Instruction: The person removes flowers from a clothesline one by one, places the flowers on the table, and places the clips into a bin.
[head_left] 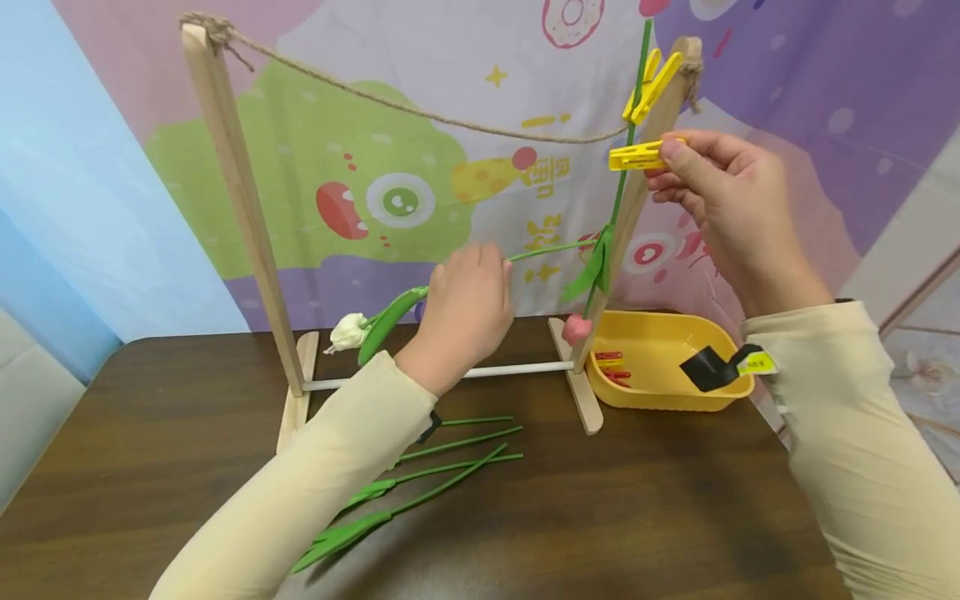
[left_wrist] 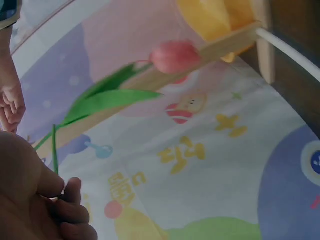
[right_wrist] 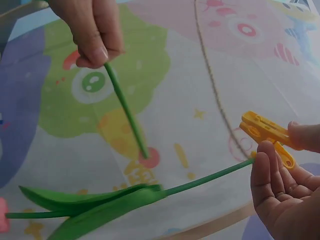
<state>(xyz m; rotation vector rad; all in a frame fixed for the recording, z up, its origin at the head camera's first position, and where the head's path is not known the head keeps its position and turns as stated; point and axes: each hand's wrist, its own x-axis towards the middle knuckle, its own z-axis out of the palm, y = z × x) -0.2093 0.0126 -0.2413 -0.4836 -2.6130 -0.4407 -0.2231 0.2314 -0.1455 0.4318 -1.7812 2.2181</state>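
My left hand point(head_left: 468, 308) grips the green stem of a white artificial tulip point(head_left: 350, 332), its bloom pointing left and the stem's free end to the right. My right hand point(head_left: 738, 196) pinches a yellow clothespin point(head_left: 636, 156) between thumb and fingers, near the rope's right end. Another yellow clothespin point(head_left: 651, 87) sits on the twine rope point(head_left: 420, 111), clipping the stem of a pink tulip point(head_left: 577, 328) that hangs bloom down beside the right post. In the right wrist view, the held clothespin point(right_wrist: 262, 131) shows close to the top of that hanging stem.
Two wooden posts point(head_left: 238, 179), joined by a white bar point(head_left: 519, 369), carry the rope. A yellow basin point(head_left: 697, 400) at the right holds red and yellow clothespins point(head_left: 617, 375). Several green-stemmed flowers point(head_left: 442, 492) lie on the brown table point(head_left: 600, 517), partly behind the left sleeve.
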